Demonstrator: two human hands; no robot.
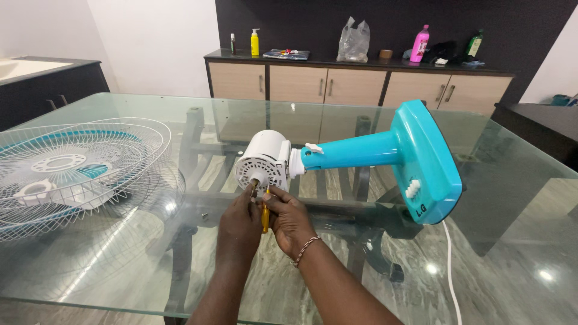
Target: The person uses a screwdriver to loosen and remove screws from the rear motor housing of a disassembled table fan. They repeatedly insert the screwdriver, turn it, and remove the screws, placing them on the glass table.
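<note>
1. Yellow-handled screwdriver stands nearly upright at the lower centre of the frame, gripped between both hands, its tip pointing up at the front face of the white round fan motor housing.
2. Right hand is curled closed around the screwdriver's handle; the handle shows just left of its fingers, which wrap over the upper part.
3. Left hand presses against the other side of the handle, fingers bent, with its fingertips raised to the metal shaft that sticks out of the motor face; whether they pinch the shaft or only touch it cannot be told.
4. Motor housing lies on its side at the centre of the frame, joined to a turquoise plastic neck that widens to a turquoise base at the right, tipped on edge with white buttons on it.
5. All of it rests on a clear glass table; a white power cord runs down the lower right.
6. White wire fan guard with a turquoise blade under it lies on the left of the frame, well apart from the hands.
7. Small loose screws lie on the glass just left of the left hand.
8. Wooden sideboard with bottles and a plastic bag stands along the upper edge.
</note>
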